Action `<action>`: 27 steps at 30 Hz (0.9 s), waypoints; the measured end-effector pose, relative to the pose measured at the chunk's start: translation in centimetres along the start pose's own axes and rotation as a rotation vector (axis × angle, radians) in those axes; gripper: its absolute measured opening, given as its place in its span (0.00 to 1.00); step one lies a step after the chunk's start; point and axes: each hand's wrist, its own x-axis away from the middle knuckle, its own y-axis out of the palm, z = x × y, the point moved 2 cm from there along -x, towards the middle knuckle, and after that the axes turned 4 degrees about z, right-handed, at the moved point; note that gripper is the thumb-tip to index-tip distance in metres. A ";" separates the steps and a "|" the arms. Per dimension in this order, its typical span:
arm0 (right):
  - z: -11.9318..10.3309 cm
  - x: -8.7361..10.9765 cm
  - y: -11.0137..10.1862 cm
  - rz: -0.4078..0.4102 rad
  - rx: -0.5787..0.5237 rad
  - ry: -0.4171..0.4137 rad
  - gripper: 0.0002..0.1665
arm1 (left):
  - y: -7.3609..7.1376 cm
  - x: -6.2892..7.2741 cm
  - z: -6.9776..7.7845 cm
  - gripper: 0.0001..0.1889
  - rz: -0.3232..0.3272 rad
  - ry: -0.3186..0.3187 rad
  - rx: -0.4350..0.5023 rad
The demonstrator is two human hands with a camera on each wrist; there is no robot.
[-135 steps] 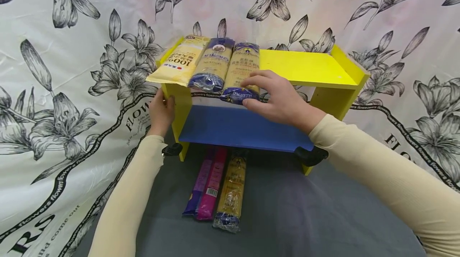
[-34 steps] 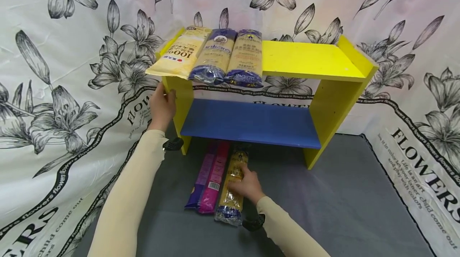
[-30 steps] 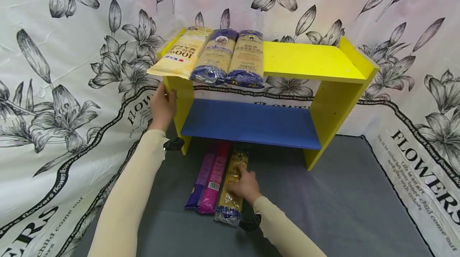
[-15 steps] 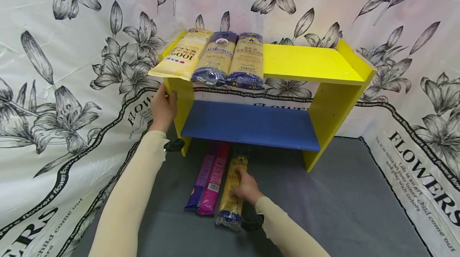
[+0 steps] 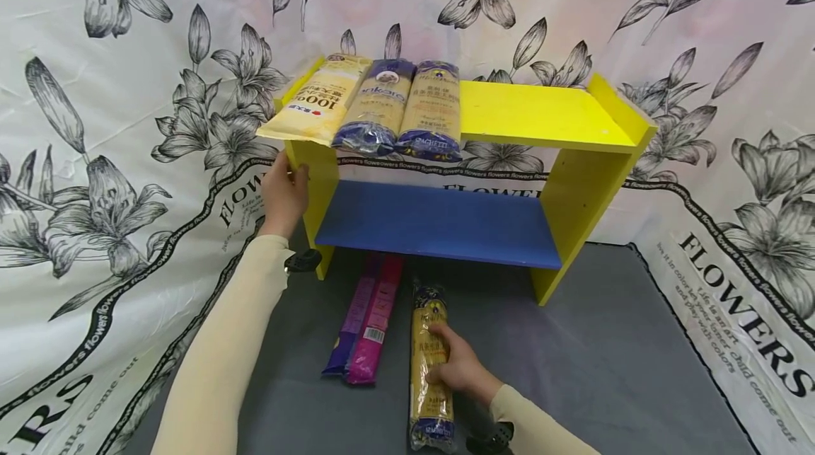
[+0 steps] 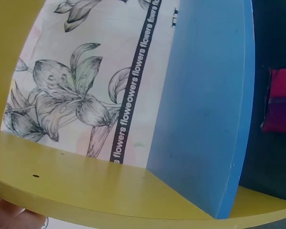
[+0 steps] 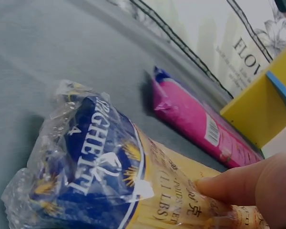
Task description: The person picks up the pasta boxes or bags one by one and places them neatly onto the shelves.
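My right hand (image 5: pixel 463 367) grips a spaghetti packet (image 5: pixel 431 370) by its right side, thumb and fingers around its middle. The packet is yellow with dark blue ends in clear film; its blue end, lettered SPAGHETTI, fills the front of the right wrist view. With my left hand (image 5: pixel 283 193) I hold the left side panel of the yellow shelf unit (image 5: pixel 582 179), just under the top board. On that board lie three pasta packets side by side: a pale yellow packet (image 5: pixel 318 101), a blue-ended packet (image 5: pixel 377 105) and another spaghetti packet (image 5: pixel 431 110).
A pink packet (image 5: pixel 376 320) and a purple packet (image 5: pixel 354 320) lie together on the grey cloth (image 5: pixel 573 370), partly under the unit. A blue shelf board (image 5: pixel 439 218) spans the unit's middle. Behind hangs a flower-printed cloth (image 5: pixel 146 108).
My right hand left the top spaghetti packet, took hold of the one on the cloth, and drew it toward me and right, away from the pink packet. The left hand stayed on the panel.
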 end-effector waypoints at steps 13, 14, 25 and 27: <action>1.8 6.6 -6.0 0.095 0.004 0.003 0.55 | 0.1 0.0 -0.3 0.14 0.024 0.028 0.017; 1.8 7.1 -6.6 0.105 0.008 -0.006 0.55 | 0.1 0.0 -0.2 0.14 0.025 0.030 0.017; -4.1 11.9 -14.6 0.154 -0.084 -0.031 0.56 | 0.2 0.2 -0.2 0.14 0.027 0.028 0.013; -5.6 12.6 -16.1 0.180 -0.073 -0.064 0.56 | 0.1 0.2 -0.2 0.14 0.025 0.027 0.014</action>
